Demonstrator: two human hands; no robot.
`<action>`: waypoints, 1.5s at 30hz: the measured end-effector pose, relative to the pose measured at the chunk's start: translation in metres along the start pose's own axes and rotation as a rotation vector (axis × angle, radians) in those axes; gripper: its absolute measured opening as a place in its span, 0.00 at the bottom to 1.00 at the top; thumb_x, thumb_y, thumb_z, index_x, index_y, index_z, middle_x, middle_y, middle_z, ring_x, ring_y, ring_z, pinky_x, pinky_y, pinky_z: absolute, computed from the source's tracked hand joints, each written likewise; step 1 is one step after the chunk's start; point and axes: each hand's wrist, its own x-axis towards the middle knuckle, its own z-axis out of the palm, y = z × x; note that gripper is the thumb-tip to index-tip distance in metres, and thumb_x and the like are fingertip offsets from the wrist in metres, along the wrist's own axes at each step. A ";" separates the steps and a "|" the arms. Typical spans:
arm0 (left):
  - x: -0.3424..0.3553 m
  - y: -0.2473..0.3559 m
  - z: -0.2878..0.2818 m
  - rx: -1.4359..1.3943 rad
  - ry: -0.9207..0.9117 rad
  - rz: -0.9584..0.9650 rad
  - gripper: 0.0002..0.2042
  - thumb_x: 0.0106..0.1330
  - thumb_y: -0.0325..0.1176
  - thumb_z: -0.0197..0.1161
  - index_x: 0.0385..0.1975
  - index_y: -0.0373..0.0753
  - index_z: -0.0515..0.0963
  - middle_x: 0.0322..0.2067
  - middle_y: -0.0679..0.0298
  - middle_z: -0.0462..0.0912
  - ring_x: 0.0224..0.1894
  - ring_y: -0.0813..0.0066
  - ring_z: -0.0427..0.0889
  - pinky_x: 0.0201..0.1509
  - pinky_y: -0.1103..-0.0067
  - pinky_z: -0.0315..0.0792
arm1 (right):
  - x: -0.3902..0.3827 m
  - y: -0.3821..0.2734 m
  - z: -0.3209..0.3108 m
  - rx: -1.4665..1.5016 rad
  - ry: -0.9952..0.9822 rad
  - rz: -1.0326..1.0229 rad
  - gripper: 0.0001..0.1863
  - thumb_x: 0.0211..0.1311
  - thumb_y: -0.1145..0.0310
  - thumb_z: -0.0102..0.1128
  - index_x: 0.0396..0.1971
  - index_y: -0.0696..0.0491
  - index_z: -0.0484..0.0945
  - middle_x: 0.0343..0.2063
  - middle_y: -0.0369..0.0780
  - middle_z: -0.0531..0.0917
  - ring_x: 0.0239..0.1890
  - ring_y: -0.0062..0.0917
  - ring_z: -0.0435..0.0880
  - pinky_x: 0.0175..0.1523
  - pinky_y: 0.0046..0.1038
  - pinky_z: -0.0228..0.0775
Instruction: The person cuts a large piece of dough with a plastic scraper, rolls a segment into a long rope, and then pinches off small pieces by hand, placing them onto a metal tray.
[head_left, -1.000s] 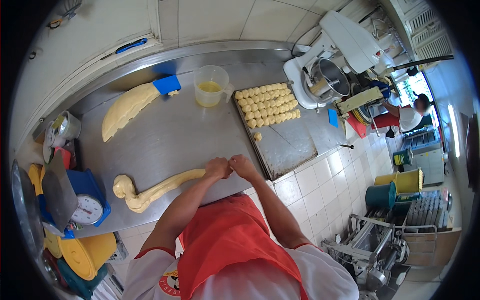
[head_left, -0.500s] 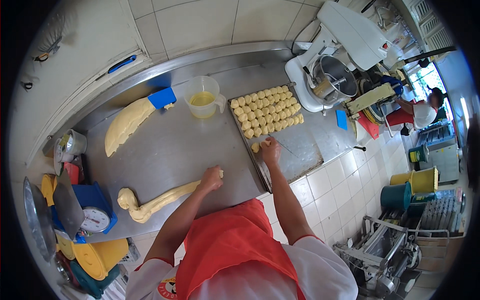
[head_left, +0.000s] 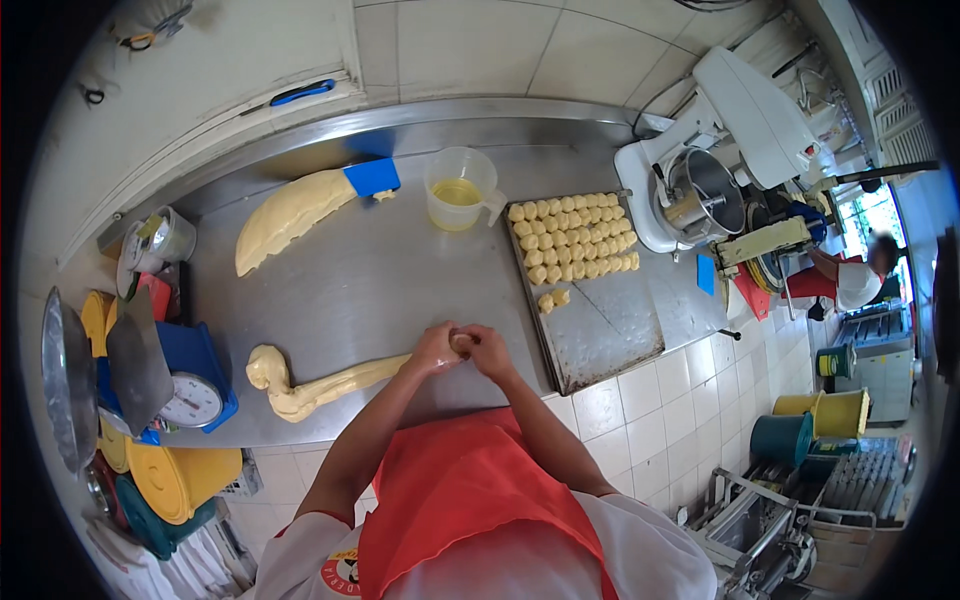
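Note:
My left hand is closed round the right end of a long pale dough rope lying on the steel table, and my right hand meets it there, fingers closed on the dough end. The rope's lumpy other end rests to the left. A larger dough slab lies behind, beside a blue scraper. A clear jug holds yellow liquid. Right of my hands, a metal baking tray bears several rows of small dough pieces, with two separate pieces below them.
A stand mixer stands at the back right, near a small blue scraper. A co-worker is beyond it. A blue scale and containers crowd the left end. Below are lidded bins and a metal machine.
My right hand went out to the tray, left a second separate dough piece beside the first, and has come back to meet my left hand at the rope's end.

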 end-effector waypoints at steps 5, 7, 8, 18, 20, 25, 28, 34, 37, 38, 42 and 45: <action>-0.006 0.000 -0.009 0.431 -0.194 -0.126 0.16 0.57 0.40 0.65 0.38 0.34 0.83 0.39 0.48 0.86 0.45 0.47 0.84 0.51 0.63 0.79 | 0.000 -0.022 0.030 -0.326 0.251 -0.206 0.13 0.66 0.65 0.59 0.38 0.60 0.84 0.28 0.47 0.86 0.29 0.34 0.86 0.36 0.35 0.77; -0.009 -0.004 -0.005 0.466 -0.153 -0.113 0.15 0.58 0.39 0.64 0.38 0.35 0.84 0.39 0.48 0.86 0.45 0.48 0.84 0.50 0.62 0.79 | -0.002 -0.034 0.048 -0.675 0.332 -0.063 0.16 0.66 0.63 0.56 0.31 0.61 0.82 0.28 0.55 0.84 0.33 0.51 0.84 0.39 0.43 0.76; -0.010 -0.004 -0.004 0.515 -0.117 -0.105 0.14 0.58 0.38 0.63 0.37 0.35 0.84 0.39 0.48 0.86 0.45 0.50 0.85 0.50 0.62 0.79 | -0.002 -0.034 0.051 -0.688 0.339 -0.062 0.16 0.66 0.63 0.56 0.31 0.61 0.82 0.28 0.55 0.84 0.33 0.51 0.84 0.39 0.43 0.76; 0.028 -0.026 -0.017 0.442 -0.150 -0.296 0.18 0.55 0.45 0.67 0.38 0.38 0.84 0.40 0.50 0.86 0.46 0.51 0.86 0.49 0.63 0.79 | -0.083 -0.050 0.006 0.118 -0.272 0.265 0.12 0.68 0.63 0.57 0.38 0.57 0.81 0.24 0.32 0.76 0.23 0.18 0.75 0.28 0.23 0.71; 0.020 0.015 -0.001 0.732 -0.131 0.009 0.29 0.52 0.51 0.70 0.48 0.34 0.79 0.40 0.49 0.85 0.44 0.48 0.85 0.50 0.63 0.78 | -0.112 -0.027 -0.046 0.108 0.018 0.131 0.11 0.68 0.65 0.58 0.38 0.57 0.82 0.25 0.33 0.78 0.23 0.19 0.76 0.28 0.22 0.71; 0.038 0.076 0.054 0.556 -0.040 0.216 0.38 0.54 0.49 0.72 0.58 0.31 0.66 0.39 0.45 0.83 0.43 0.45 0.84 0.49 0.60 0.77 | -0.075 0.026 -0.145 -0.101 0.721 0.136 0.12 0.63 0.67 0.58 0.42 0.58 0.81 0.32 0.42 0.85 0.23 0.23 0.82 0.31 0.24 0.78; 0.076 0.100 0.098 0.356 -0.127 0.091 0.36 0.56 0.45 0.72 0.57 0.30 0.63 0.38 0.43 0.83 0.42 0.45 0.84 0.48 0.58 0.78 | -0.021 0.017 -0.172 -0.105 0.849 0.051 0.12 0.61 0.67 0.60 0.42 0.57 0.81 0.31 0.44 0.85 0.22 0.26 0.83 0.32 0.26 0.79; 0.145 0.113 0.150 0.352 0.066 0.153 0.20 0.54 0.27 0.64 0.47 0.34 0.70 0.39 0.42 0.79 0.41 0.39 0.81 0.44 0.55 0.77 | 0.059 0.044 -0.225 -0.599 0.737 -0.327 0.18 0.52 0.75 0.65 0.46 0.58 0.77 0.34 0.50 0.83 0.36 0.42 0.84 0.38 0.34 0.80; 0.141 0.115 0.145 0.383 0.044 0.160 0.21 0.54 0.27 0.65 0.48 0.34 0.68 0.44 0.42 0.74 0.43 0.39 0.81 0.45 0.57 0.78 | 0.050 0.047 -0.227 -0.435 0.572 -0.218 0.22 0.50 0.77 0.65 0.48 0.56 0.76 0.41 0.52 0.81 0.44 0.46 0.81 0.41 0.37 0.78; 0.131 0.138 0.144 0.446 0.028 0.056 0.24 0.53 0.28 0.68 0.49 0.35 0.67 0.49 0.42 0.70 0.44 0.38 0.80 0.45 0.57 0.78 | 0.041 0.041 -0.230 -0.471 0.511 -0.227 0.23 0.50 0.77 0.64 0.49 0.55 0.75 0.45 0.51 0.79 0.44 0.46 0.81 0.41 0.37 0.77; 0.143 0.147 0.158 0.497 0.076 -0.046 0.27 0.52 0.32 0.71 0.51 0.36 0.66 0.50 0.43 0.69 0.44 0.39 0.80 0.46 0.56 0.78 | 0.033 0.020 -0.241 -0.280 0.391 -0.110 0.24 0.50 0.78 0.63 0.50 0.55 0.74 0.44 0.53 0.77 0.44 0.51 0.79 0.48 0.44 0.74; 0.154 0.142 0.174 0.416 0.232 -0.054 0.31 0.51 0.38 0.75 0.51 0.35 0.66 0.50 0.43 0.69 0.44 0.39 0.79 0.46 0.55 0.77 | 0.038 0.019 -0.260 -0.456 0.380 -0.240 0.23 0.51 0.77 0.65 0.50 0.56 0.74 0.43 0.52 0.77 0.44 0.50 0.79 0.47 0.44 0.75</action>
